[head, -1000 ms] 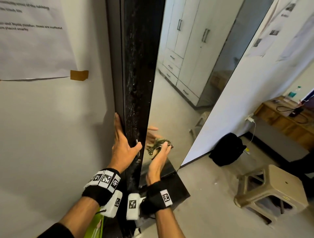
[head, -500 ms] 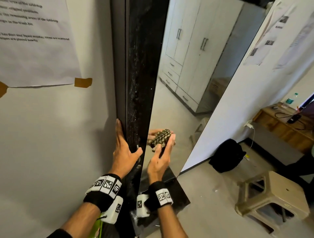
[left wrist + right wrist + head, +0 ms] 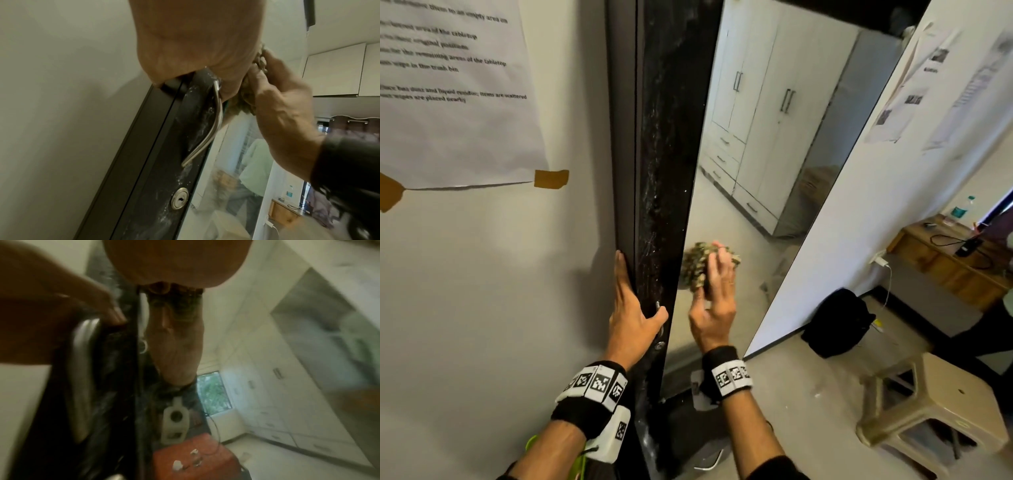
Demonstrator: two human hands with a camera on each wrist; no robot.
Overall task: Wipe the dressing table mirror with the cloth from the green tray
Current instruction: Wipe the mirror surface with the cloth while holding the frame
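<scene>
The tall mirror (image 3: 756, 205) stands in a dark, dusty frame (image 3: 664, 171) against the wall. My right hand (image 3: 717, 291) holds a bunched, green-brown patterned cloth (image 3: 697, 267) and presses it on the glass near the mirror's left edge. My left hand (image 3: 631, 315) grips the frame's edge, with its fingers along the wall side and its thumb on the front by the metal handle (image 3: 205, 134). In the left wrist view the right hand (image 3: 287, 105) curls round the cloth (image 3: 244, 107). The right wrist view is blurred. No green tray is plainly in view.
A keyhole (image 3: 180, 198) sits below the handle. A beige plastic stool (image 3: 935, 411) and a black bag (image 3: 839, 322) are on the floor to the right, with a wooden desk (image 3: 945, 257) behind them. A paper sheet (image 3: 448, 85) is taped to the wall on the left.
My right hand has slid the cloth up the mirror, from beside the handle to above it. My left hand keeps its hold on the frame.
</scene>
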